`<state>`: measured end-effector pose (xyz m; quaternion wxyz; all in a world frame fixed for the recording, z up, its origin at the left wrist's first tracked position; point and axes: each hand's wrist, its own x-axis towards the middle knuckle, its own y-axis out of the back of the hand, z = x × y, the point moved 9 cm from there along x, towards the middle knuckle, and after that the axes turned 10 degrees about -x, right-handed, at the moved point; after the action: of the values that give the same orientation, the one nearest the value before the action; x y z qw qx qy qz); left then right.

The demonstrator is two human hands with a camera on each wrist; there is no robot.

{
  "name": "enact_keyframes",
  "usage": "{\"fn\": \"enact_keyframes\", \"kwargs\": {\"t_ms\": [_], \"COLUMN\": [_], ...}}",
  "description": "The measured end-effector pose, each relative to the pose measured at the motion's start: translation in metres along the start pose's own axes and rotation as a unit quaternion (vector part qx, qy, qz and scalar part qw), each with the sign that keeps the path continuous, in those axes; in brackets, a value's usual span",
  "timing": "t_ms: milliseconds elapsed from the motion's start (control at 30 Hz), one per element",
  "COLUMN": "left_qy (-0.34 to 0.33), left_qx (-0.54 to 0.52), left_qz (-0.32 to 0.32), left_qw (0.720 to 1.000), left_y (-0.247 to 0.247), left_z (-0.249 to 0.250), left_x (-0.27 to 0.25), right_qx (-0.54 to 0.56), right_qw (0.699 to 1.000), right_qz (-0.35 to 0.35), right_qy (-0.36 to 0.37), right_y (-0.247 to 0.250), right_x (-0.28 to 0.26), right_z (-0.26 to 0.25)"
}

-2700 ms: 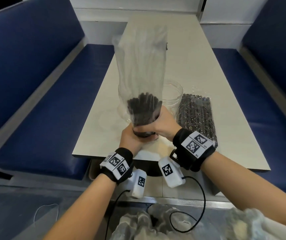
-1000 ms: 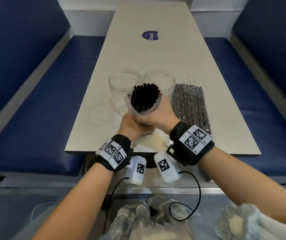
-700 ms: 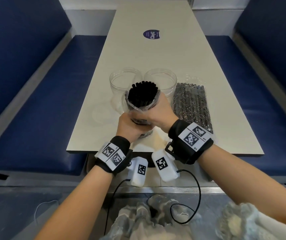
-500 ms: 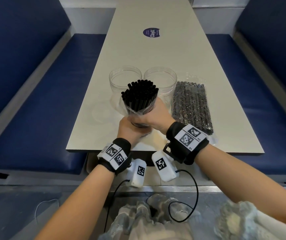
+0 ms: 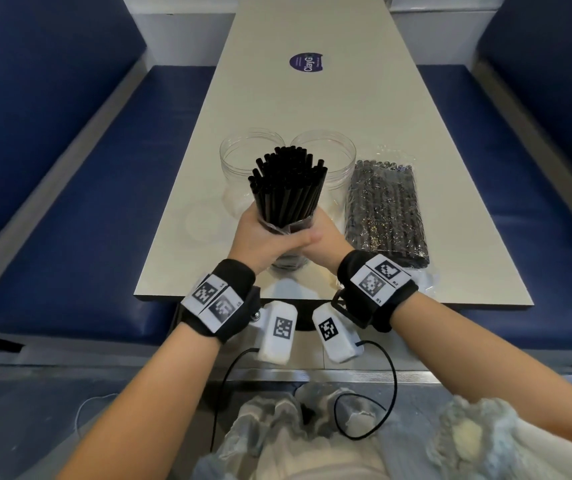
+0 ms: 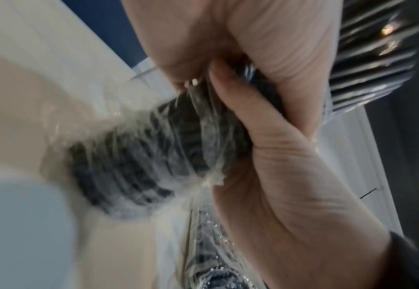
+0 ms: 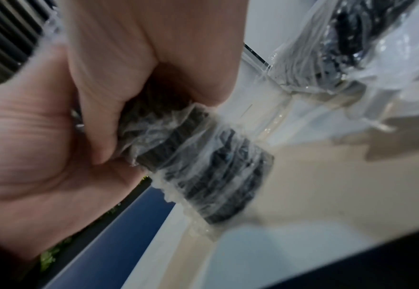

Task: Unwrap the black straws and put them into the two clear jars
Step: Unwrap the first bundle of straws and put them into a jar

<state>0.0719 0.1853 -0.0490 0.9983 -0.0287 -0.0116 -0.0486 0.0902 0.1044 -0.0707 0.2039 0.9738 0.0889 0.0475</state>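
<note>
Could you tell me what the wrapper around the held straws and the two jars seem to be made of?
wrapper: thin clear plastic film, glossy; it crinkles and bunches around the straws.
jars: clear rigid material, probably plastic; the table shows through their walls.

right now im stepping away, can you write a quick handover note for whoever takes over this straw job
Left hand and right hand: both grip the lower part of the straw bundle, held upright over the table's near edge.
Wrapper: pushed down, bunched around the bundle's lower end; tops bare.
Two clear jars: behind the bundle, no straws inside.
Second pack: wrapped, lying right of the jars.
Left: pull the wrapper off, fill the jars, unwrap the second pack.
</note>
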Motion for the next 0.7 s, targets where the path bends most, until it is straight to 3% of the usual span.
{"fn": "enact_keyframes", "kwargs": {"t_ms": [133,200,300,433,567,700], "left_qy": [-0.011,-0.024,-0.049,-0.048,-0.047,-0.005], "left_qx": [0.02,0.031,0.046,0.022,0.165,0.152], "left_qz": [0.051,0.066,0.074,0.063,0.005,0.004], "left_qw": [0.998,0.997,0.995,0.997,0.985,0.988], "left_y": [0.002,0.007,0.011,0.006,-0.016,-0.014], "left_z": [-0.008,-0.007,-0.004,-0.008,-0.015,-0.026], "left_x": [0.006,0.006,0.004,0.005,0.004,0.003], "right_qx": [-0.101,-0.135,-0.109,0.016,0.069,0.114], "right_qw": [0.995,0.99,0.99,0.998,0.996,0.987], "right_qz": [0.004,-0.036,-0.079,-0.054,0.029,0.086], "right_qy": [0.004,-0.014,-0.034,-0.008,-0.057,-0.074], "right_y": [-0.001,-0.006,0.002,0.027,0.031,0.036], "right_x": [-0.006,-0.016,-0.034,-0.04,-0.027,-0.027], "right_z": [0.011,0.019,0.019,-0.017,-0.023,-0.023]}}
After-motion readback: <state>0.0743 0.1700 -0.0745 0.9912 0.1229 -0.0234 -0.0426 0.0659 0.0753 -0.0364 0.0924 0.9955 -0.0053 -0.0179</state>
